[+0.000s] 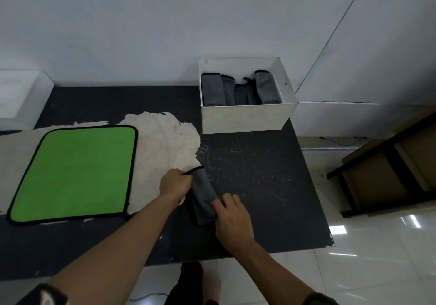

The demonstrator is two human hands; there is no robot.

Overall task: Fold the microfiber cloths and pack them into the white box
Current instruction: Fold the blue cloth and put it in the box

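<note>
Gray cloth (pixel 204 191) lies half-folded on the counter (pixel 259 174), well short of the white box (pixel 245 118). Left grip (pixel 175 183) pinches its far hem; right grip (pixel 232 217) curls over the near end. Risk: either one slips and the fold springs open. The box looks nearly full, so tight fit. Fingertips under the cloth are hidden.
</note>
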